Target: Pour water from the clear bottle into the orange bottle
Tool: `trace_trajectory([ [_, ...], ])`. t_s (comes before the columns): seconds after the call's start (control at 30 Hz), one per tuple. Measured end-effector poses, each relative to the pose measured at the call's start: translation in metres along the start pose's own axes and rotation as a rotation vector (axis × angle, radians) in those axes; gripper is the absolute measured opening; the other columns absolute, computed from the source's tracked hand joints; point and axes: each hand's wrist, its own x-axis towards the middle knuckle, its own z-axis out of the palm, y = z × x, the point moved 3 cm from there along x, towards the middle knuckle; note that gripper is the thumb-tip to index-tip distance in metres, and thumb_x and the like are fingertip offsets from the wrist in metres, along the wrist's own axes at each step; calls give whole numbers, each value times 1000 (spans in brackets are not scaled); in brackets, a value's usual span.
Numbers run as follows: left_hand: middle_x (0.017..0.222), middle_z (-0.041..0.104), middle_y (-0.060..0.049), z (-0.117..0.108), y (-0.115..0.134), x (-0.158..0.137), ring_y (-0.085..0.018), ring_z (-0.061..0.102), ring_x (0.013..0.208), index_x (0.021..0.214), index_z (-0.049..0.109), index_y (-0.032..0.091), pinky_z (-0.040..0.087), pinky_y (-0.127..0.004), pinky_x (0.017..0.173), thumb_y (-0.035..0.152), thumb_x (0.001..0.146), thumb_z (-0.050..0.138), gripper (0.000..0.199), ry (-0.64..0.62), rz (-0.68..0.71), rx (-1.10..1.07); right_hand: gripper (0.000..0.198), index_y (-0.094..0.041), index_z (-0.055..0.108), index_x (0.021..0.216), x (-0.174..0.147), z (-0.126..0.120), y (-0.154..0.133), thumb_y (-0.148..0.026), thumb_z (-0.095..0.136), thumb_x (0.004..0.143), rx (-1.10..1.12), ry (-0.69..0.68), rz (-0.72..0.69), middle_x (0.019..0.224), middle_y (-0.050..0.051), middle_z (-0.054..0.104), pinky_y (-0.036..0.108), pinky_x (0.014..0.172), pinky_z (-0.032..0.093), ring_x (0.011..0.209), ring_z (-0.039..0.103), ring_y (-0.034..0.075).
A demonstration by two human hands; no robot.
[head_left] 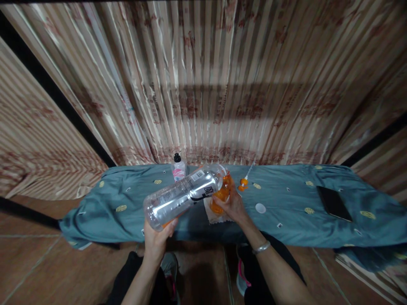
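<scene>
My left hand (159, 237) is closed round the lower end of a large clear plastic bottle (181, 195), supporting it from below. The bottle is tilted, its base toward my left and its neck end toward the right. My right hand (233, 203) is wrapped round a smaller orange translucent bottle (222, 190), which meets the neck end of the clear bottle. Whether liquid passes between them I cannot tell. Beneath the orange bottle lies a light cloth (214, 217). An orange pump head (243, 184) with a clear tube lies just right of my right hand.
A small bottle with a black cap and pink label (179, 169) stands behind the clear bottle. A white round disc (260, 208) and a dark flat object (333, 203) lie to the right on the teal cloth (286, 228). A striped curtain (203, 101) hangs behind.
</scene>
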Motion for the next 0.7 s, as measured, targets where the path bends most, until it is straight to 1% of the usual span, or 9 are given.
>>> trace_trajectory([
  [0.13, 51, 50, 8, 1, 2, 0, -7, 39, 39, 91, 49, 20, 29, -20, 39, 37, 66, 83, 45, -9, -11, -7, 87, -14, 33, 147, 0, 1, 2, -39, 73, 74, -10, -8, -11, 135, 18, 62, 50, 101, 53, 119, 65, 34],
  [0.23, 52, 51, 7, 1, 3, 0, -7, 40, 39, 82, 45, 21, 29, -20, 39, 36, 65, 83, 44, -9, -25, -12, 89, -13, 32, 148, 0, 1, 2, -39, 73, 74, -29, -1, -8, 133, 19, 63, 51, 99, 55, 118, 66, 35],
  [0.3, 52, 51, 7, 0, 3, 0, -7, 41, 39, 84, 46, 21, 29, -20, 39, 36, 65, 84, 45, -2, -28, -19, 89, -15, 32, 148, 0, 1, 2, -39, 73, 74, -34, 7, -5, 133, 18, 63, 52, 98, 55, 119, 65, 36],
  [0.4, 52, 52, 8, 0, 2, 0, -8, 41, 38, 93, 48, 20, 30, -20, 39, 36, 64, 84, 49, 10, -29, -36, 88, -19, 32, 149, 0, 1, 1, -39, 73, 74, -9, -8, -12, 136, 16, 61, 52, 100, 54, 120, 64, 35],
  [0.57, 52, 52, 9, 2, 0, 1, -7, 39, 37, 107, 48, 17, 29, -20, 37, 37, 65, 83, 59, 29, -35, -70, 86, -14, 32, 148, -1, 1, 0, -39, 72, 77, 27, -17, -14, 133, 18, 62, 50, 100, 54, 120, 64, 34],
  [0.7, 52, 52, 9, 2, 0, 5, -7, 38, 36, 105, 50, 17, 27, -19, 36, 37, 64, 84, 57, 54, -41, -91, 85, -16, 32, 148, 0, 2, 0, -39, 72, 77, 40, -10, -24, 138, 18, 58, 52, 103, 51, 125, 61, 34],
])
